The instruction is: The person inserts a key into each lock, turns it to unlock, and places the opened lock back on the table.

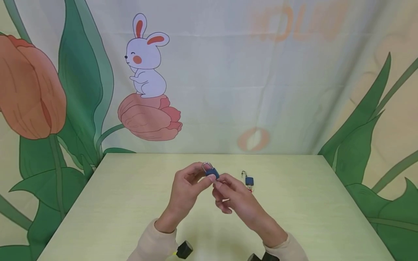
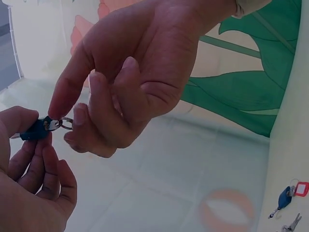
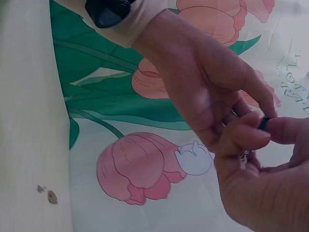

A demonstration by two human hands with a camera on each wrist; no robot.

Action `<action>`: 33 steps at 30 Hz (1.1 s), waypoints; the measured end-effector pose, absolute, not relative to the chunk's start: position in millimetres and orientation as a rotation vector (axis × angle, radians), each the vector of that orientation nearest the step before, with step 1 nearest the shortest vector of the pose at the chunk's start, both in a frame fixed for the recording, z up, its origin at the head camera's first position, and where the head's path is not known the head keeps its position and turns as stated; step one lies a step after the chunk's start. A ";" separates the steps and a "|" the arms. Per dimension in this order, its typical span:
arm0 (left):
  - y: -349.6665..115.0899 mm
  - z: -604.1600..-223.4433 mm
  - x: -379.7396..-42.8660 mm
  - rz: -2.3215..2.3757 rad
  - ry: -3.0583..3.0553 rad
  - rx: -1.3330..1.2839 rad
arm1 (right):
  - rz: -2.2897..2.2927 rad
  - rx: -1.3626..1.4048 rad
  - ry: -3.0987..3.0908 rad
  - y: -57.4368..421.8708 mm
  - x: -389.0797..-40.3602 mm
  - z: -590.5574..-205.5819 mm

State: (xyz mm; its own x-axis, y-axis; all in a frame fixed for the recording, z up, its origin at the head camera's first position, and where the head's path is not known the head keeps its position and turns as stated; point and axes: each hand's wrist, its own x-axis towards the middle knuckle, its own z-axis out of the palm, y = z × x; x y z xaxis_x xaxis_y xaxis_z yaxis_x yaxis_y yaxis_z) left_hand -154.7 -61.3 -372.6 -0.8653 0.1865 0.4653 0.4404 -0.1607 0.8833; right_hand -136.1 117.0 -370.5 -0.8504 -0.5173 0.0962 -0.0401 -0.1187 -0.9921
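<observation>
A small blue padlock (image 1: 213, 173) with a silver shackle is held up above the table. My left hand (image 1: 187, 186) grips its body between thumb and fingers, the shackle pointing upward. At the lock's lower end, my right hand (image 1: 238, 199) pinches a key with its thumb and index finger. From that key hangs a metal ring (image 2: 66, 123) in the left wrist view. Fingers hide most of the key, and in the right wrist view only a dark bit of the lock (image 3: 263, 123) shows between them.
On the table (image 1: 130, 203), to the right of my hands, lies a second blue padlock (image 1: 249, 181), its shackle swung out and a red tag (image 2: 301, 188) beside it. Loose keys (image 2: 291, 224) lie near it in the left wrist view. A printed curtain (image 1: 215, 90) hangs behind the table's far edge.
</observation>
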 end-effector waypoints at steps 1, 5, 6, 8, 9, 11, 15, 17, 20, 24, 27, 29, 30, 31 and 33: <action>-61.9 -372.9 -154.9 -2.145 -1.913 -0.724 | -2.006 -0.578 1.925 118.2 -136.3 -368.9; -63.4 -375.1 -156.1 -2.098 -1.932 -0.739 | -1.821 -0.532 2.381 123.6 -135.1 -360.7; -63.6 -376.0 -156.5 -2.073 -1.946 -0.747 | -1.770 -0.556 2.495 124.8 -134.6 -358.6; -64.1 -377.0 -157.2 -2.026 -1.969 -0.776 | -1.688 -0.594 2.694 127.1 -133.7 -354.9; -64.3 -377.6 -157.6 -2.005 -1.981 -0.791 | -1.670 -0.622 2.762 128.1 -133.2 -353.1; -64.7 -378.9 -158.7 -1.964 -2.004 -0.821 | -1.674 -0.674 2.827 130.2 -132.4 -349.8; -65.0 -381.5 -160.0 -1.917 -2.031 -0.877 | -1.717 -0.705 2.857 132.7 -131.7 -345.9; -65.0 -382.2 -159.7 -1.905 -2.041 -0.900 | -1.729 -0.707 2.860 133.3 -132.2 -345.6; -64.7 -382.5 -159.2 -1.884 -2.062 -0.919 | -1.745 -0.722 2.859 133.3 -132.9 -346.3; -64.2 -383.7 -159.3 -1.827 -2.100 -0.917 | -1.762 -0.750 2.845 132.5 -133.9 -347.9; -63.9 -384.5 -159.2 -1.762 -2.125 -0.901 | -1.770 -0.767 2.836 131.4 -133.9 -349.5; -63.6 -385.4 -159.7 -1.690 -2.138 -0.884 | -1.772 -0.781 2.832 130.5 -133.4 -350.8; -63.4 -386.1 -160.1 -1.642 -2.140 -0.877 | -1.772 -0.791 2.830 130.1 -133.2 -351.7; -63.1 -387.1 -160.6 -1.587 -2.139 -0.871 | -1.771 -0.802 2.828 129.4 -133.0 -352.6; -62.3 -389.4 -161.8 -1.472 -2.137 -0.854 | -1.761 -0.818 2.829 128.0 -132.9 -354.6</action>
State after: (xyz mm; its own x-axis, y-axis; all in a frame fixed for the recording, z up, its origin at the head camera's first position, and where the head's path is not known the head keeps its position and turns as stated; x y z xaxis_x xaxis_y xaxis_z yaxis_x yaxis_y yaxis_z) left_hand -161.8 -62.3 -389.4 -0.7300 0.2542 0.6344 0.6833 0.2558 0.6838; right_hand -132.9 128.0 -354.6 -0.8471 -0.2381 0.4751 -0.5314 0.3728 -0.7607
